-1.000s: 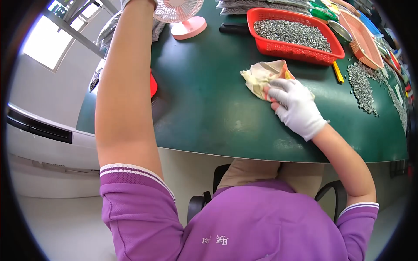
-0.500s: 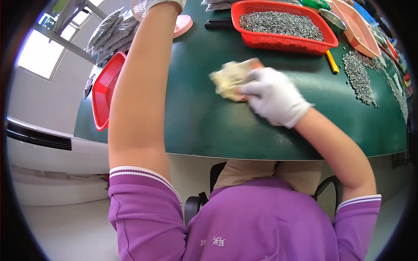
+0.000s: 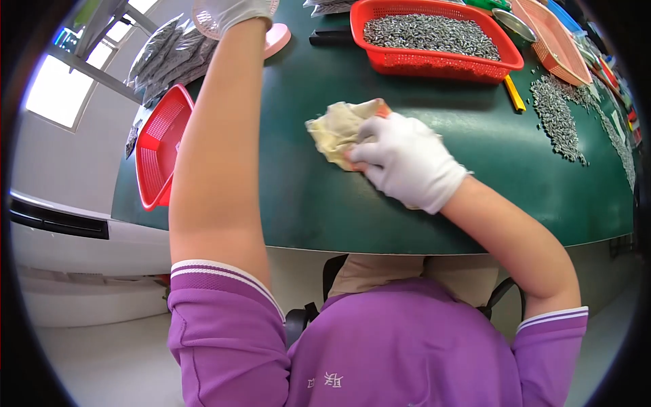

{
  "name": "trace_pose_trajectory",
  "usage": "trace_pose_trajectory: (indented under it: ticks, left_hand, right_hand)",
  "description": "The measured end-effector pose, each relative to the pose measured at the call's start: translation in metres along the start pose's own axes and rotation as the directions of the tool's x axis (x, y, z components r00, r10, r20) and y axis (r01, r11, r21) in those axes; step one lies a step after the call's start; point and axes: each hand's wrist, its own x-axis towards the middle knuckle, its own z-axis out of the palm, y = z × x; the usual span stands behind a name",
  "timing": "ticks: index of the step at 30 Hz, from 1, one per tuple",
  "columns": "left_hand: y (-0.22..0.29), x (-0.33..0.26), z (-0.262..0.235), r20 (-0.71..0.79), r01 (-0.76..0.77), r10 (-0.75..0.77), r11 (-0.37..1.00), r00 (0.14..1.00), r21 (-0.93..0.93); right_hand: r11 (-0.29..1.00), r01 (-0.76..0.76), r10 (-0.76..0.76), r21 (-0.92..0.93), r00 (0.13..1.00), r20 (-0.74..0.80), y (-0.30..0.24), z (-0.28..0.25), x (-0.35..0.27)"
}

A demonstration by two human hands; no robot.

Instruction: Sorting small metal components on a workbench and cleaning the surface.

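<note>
My right hand, in a white glove with bare fingertips, is closed on a crumpled cream cloth. The cloth lies against the green tabletop, spreading out to the left of the fingers. My left arm reaches straight to the far side of the table. At the top edge of the picture my gloved left hand is over a pale, round mesh basket. Its fingers are cut off by the edge, so their grip is hidden. A pink round piece lies beside that wrist.
A red basket of small metal parts stands at the back, a yellow handle by its corner. Loose metal parts lie at right, near an orange basket. Another red basket and filled plastic bags sit at left.
My right hand has moved a little left and nearer to me with the cloth. My left hand shows slightly more at the top edge. The whole view has shifted slightly.
</note>
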Motion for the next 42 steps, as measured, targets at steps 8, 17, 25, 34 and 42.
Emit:
trace_pose_trajectory:
  ticks: [8,17,25,34,42]
  left_hand:
    - [-0.037,0.010,-0.058,0.084,-0.120,0.094,0.906,0.992,0.405]
    - [-0.039,-0.026,-0.095,0.568,-0.608,-0.507,0.106,0.648,0.787]
    - [-0.086,-0.026,-0.081,0.389,-0.981,-0.906,-0.117,0.169,0.154]
    - [-0.110,0.014,-0.084,0.292,-0.903,-0.957,0.132,-0.008,0.409]
    - [-0.084,0.044,-0.110,0.155,-0.474,-0.988,0.127,0.020,0.871]
  right_hand:
    - [0.995,0.077,-0.091,0.061,0.962,0.256,-0.069,0.002,-0.015]
    - [0.992,0.007,-0.013,-0.126,0.999,-0.049,0.005,-0.005,-0.002]
    - [0.998,0.039,-0.051,0.048,0.961,0.273,-0.044,0.017,0.020]
    - [0.981,0.065,-0.108,0.185,0.966,0.234,-0.035,0.066,0.078]
    - [0.993,0.120,-0.117,0.005,0.963,0.243,-0.007,0.013,0.052]
